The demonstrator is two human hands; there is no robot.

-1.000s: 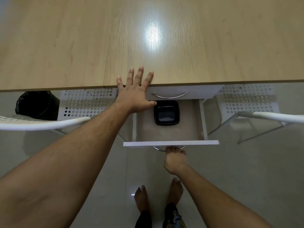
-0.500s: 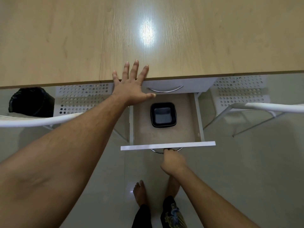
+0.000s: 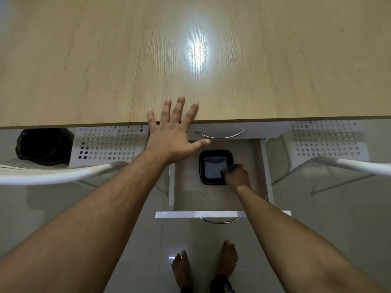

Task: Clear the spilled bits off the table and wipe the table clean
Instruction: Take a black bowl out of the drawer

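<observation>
The light wooden table (image 3: 275, 60) fills the upper half of the view, bare where I can see it. My left hand (image 3: 173, 134) rests flat on its near edge, fingers spread and straight. Below the tabletop a white drawer (image 3: 222, 214) stands pulled out. Inside it lies a black square dish (image 3: 213, 166). My right hand (image 3: 237, 176) reaches into the drawer and pinches the dish's right front corner, thumb over the rim.
A second, shut drawer with a metal handle (image 3: 220, 135) sits above the open one. White perforated chairs stand at left (image 3: 53, 173) and right (image 3: 338, 163). A black bin (image 3: 42, 146) is under the table at left. My bare feet (image 3: 203, 267) stand on the tiled floor.
My right hand left the drawer's handle and went into the drawer, taking hold of the black dish. The drawer stands further out. My left hand stays on the table edge.
</observation>
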